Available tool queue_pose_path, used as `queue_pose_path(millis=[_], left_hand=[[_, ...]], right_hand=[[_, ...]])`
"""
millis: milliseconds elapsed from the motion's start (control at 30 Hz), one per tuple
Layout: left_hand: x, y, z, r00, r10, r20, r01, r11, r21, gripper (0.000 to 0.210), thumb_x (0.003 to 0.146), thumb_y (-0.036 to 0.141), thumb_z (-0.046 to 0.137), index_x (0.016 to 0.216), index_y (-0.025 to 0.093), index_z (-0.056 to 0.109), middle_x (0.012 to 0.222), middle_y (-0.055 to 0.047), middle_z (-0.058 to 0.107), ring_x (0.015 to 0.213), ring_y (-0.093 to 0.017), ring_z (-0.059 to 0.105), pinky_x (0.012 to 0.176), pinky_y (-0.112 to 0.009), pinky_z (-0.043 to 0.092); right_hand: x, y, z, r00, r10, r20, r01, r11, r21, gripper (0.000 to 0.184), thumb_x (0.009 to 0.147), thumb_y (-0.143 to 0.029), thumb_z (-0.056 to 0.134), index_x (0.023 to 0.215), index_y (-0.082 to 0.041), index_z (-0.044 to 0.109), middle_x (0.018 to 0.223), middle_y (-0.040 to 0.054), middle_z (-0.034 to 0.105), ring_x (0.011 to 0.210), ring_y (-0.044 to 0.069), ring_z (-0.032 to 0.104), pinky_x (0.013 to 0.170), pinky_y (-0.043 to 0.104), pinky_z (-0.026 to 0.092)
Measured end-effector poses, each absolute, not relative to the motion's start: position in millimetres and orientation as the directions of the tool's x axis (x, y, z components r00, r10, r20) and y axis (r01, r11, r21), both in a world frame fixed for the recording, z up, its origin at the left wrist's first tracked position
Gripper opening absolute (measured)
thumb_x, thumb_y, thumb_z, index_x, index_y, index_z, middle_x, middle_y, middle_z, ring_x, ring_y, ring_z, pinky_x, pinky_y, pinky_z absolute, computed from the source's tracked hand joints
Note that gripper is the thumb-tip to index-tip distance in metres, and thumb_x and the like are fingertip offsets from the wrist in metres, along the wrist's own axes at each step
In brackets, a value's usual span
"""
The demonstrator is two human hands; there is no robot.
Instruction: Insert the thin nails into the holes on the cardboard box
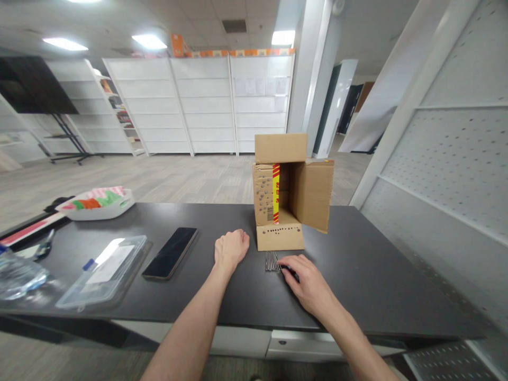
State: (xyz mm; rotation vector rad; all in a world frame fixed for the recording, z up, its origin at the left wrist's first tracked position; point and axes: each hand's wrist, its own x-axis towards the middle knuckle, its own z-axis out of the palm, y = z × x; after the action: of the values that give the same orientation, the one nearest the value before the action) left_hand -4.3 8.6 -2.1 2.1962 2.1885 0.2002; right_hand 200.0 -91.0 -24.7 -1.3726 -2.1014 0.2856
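Observation:
A row of thin metal screws or nails lies side by side on the dark table, just before the cardboard box. My right hand is at the right end of this row, its fingers closed around a small black object, mostly covered by the hand. Left of the row, my left hand rests on the table as a fist; its inside is hidden. The open cardboard box stands with its opening facing me. Dark holes dot its lower flap, and several round metal heads show on its left panel.
On the left of the table are a black phone, a clear plastic case, a water bottle and a white basket with colourful contents. A perforated white panel rises along the right side.

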Motion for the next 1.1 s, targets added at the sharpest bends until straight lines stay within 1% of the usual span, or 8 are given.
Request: queue_pose_path(millis=[233, 533, 667, 867, 967, 1100], left_hand=[[-3, 8, 0, -0.014, 0.999, 0.046, 0.993, 0.009, 0.118, 0.046, 0.090, 0.041, 0.026, 0.091, 0.020, 0.068, 0.089, -0.015, 0.069, 0.086, -0.027, 0.066, 0.075, -0.036, 0.046], [-5, 9, -4, 0.007, 0.996, 0.091, 0.993, -0.017, 0.118, 0.044, 0.088, 0.040, 0.028, 0.088, 0.021, 0.067, 0.086, -0.013, 0.070, 0.084, -0.030, 0.067, 0.072, -0.039, 0.048], [-5, 9, -3, 0.006, 0.996, 0.090, 0.992, -0.017, 0.123, 0.044, 0.088, 0.040, 0.028, 0.087, 0.021, 0.067, 0.085, -0.013, 0.070, 0.083, -0.030, 0.067, 0.071, -0.038, 0.048], [-4, 8, -2, 0.002, 0.997, 0.079, 0.992, -0.011, 0.123, 0.044, 0.088, 0.040, 0.028, 0.087, 0.021, 0.067, 0.086, -0.013, 0.070, 0.084, -0.029, 0.067, 0.072, -0.037, 0.048], [-3, 8, -1, -0.004, 0.997, 0.072, 0.992, -0.005, 0.123, 0.044, 0.088, 0.040, 0.028, 0.088, 0.021, 0.067, 0.087, -0.013, 0.070, 0.085, -0.028, 0.067, 0.073, -0.037, 0.048], [-3, 7, 1, -0.007, 0.998, 0.063, 0.992, -0.001, 0.123, 0.044, 0.089, 0.040, 0.028, 0.090, 0.021, 0.067, 0.088, -0.013, 0.070, 0.085, -0.028, 0.067, 0.074, -0.036, 0.047]], right_hand=[[200, -91, -26, -0.281, 0.885, 0.371, 0.750, 0.444, -0.491, 0.023, 0.090, -0.019, 0.044, 0.106, -0.022, 0.061, 0.104, 0.0057, 0.066, 0.091, 0.021, 0.056, 0.082, 0.037, 0.046], [198, -92, -22, -0.283, 0.881, 0.380, 0.763, 0.447, -0.468, 0.024, 0.089, -0.020, 0.045, 0.106, -0.023, 0.062, 0.104, 0.0060, 0.066, 0.092, 0.020, 0.057, 0.082, 0.036, 0.046], [196, -95, -17, -0.284, 0.882, 0.376, 0.781, 0.440, -0.442, 0.023, 0.088, -0.020, 0.047, 0.106, -0.023, 0.061, 0.106, 0.0063, 0.064, 0.095, 0.020, 0.056, 0.085, 0.037, 0.045], [190, -100, -10, -0.295, 0.896, 0.333, 0.828, 0.413, -0.379, 0.028, 0.088, -0.024, 0.047, 0.114, -0.025, 0.059, 0.118, 0.0075, 0.059, 0.104, 0.023, 0.052, 0.088, 0.043, 0.042], [189, -102, -7, -0.336, 0.884, 0.324, 0.829, 0.441, -0.344, 0.032, 0.089, -0.027, 0.048, 0.120, -0.026, 0.056, 0.127, 0.0065, 0.056, 0.113, 0.024, 0.048, 0.093, 0.043, 0.041], [188, -103, -4, -0.411, 0.865, 0.288, 0.809, 0.491, -0.324, 0.039, 0.090, -0.031, 0.047, 0.128, -0.027, 0.051, 0.139, 0.0054, 0.047, 0.126, 0.024, 0.041, 0.102, 0.045, 0.035]])
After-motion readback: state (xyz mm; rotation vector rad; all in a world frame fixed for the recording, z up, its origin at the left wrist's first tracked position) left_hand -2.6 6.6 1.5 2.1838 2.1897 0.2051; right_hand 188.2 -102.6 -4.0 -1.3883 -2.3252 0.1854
